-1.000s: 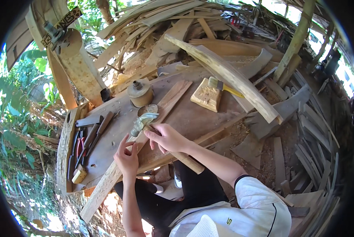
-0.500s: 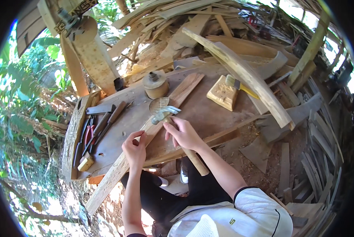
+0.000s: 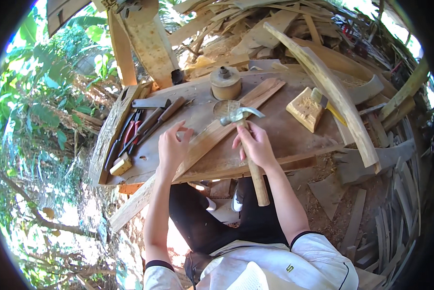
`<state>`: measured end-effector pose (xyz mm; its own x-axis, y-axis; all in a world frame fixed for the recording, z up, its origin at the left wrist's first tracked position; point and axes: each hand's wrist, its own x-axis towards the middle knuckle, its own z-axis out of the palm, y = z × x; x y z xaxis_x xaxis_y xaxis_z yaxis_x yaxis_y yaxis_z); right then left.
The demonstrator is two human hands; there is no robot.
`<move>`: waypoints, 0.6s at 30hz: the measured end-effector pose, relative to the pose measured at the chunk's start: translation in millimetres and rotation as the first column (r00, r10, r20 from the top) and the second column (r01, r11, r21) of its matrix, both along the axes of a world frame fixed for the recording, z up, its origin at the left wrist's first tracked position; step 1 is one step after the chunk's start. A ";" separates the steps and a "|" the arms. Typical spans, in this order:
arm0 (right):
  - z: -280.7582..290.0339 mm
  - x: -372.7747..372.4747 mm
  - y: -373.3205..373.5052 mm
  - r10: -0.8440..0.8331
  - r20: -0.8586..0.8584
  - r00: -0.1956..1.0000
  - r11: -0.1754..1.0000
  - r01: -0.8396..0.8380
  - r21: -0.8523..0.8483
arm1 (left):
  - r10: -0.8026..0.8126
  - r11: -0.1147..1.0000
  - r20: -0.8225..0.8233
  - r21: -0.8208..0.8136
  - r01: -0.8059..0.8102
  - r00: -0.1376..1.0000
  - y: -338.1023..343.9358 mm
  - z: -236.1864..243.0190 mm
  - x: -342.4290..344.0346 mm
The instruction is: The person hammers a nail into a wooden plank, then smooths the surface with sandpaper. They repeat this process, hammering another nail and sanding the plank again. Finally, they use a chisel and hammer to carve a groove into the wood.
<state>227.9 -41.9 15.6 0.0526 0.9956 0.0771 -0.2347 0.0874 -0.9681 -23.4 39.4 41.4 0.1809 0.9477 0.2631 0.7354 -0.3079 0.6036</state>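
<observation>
My right hand (image 3: 253, 145) is closed round the wooden handle of a hammer (image 3: 255, 186); its metal head is up, over a shallow round dish (image 3: 223, 106). My left hand (image 3: 173, 147) is just left of it over a long plank (image 3: 205, 147), fingers curled in a pinch; what they hold, if anything, is too small to make out. The plank lies diagonally on the wooden bench (image 3: 299, 140), reaching past its near edge. A wooden cylinder (image 3: 225, 87) stands behind the dish.
Pliers (image 3: 130, 133), handled tools (image 3: 151, 125) and a small block (image 3: 120, 166) lie at the bench's left. At the right are a carved block (image 3: 301, 108), a brush (image 3: 333, 111) and a long curved pole (image 3: 343, 101). Offcuts (image 3: 270, 29) are heaped behind, with more strips at right.
My view has shifted, so the bench appears farther right and higher. The hammer's handle points more straight toward me. My left hand stays curled near the plank.
</observation>
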 end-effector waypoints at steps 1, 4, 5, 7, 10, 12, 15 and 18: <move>-2.8 -0.2 0.9 -0.018 -0.016 1.000 1.000 0.018 0.021 | -0.013 1.000 -0.026 -0.026 0.012 1.000 -0.8 5.8 -1.8; -3.0 4.3 -1.2 -0.031 -0.063 0.997 1.000 0.031 -0.003 | -0.123 0.992 -0.187 -0.024 0.121 0.975 -16.4 15.9 -11.1; -3.5 5.1 -1.0 -0.034 -0.073 0.997 0.999 0.034 0.000 | -0.170 0.985 -0.255 -0.016 0.172 0.952 -24.4 15.0 -14.8; -4.0 4.6 -0.4 -0.056 -0.107 0.993 0.998 0.056 -0.003 | -0.183 0.979 -0.351 0.022 0.203 0.918 -44.6 5.6 -14.7; -7.3 5.3 2.2 -0.089 -0.164 0.982 0.996 0.090 0.001 | -0.202 0.967 -0.445 0.052 0.251 0.872 -68.8 -9.8 -7.6; -8.2 6.1 3.1 -0.099 -0.188 0.977 0.995 0.102 0.003 | -0.179 0.954 -0.476 0.131 0.270 0.861 -75.5 -23.0 2.7; -7.0 8.4 1.7 -0.100 -0.201 0.975 0.995 0.102 -0.001 | -0.165 0.957 -0.474 0.137 0.258 0.865 -74.0 -28.8 11.6; -8.2 8.0 2.1 -0.077 -0.177 0.981 0.996 0.085 0.037 | -0.166 0.959 -0.470 0.129 0.253 0.867 -70.1 -29.4 26.2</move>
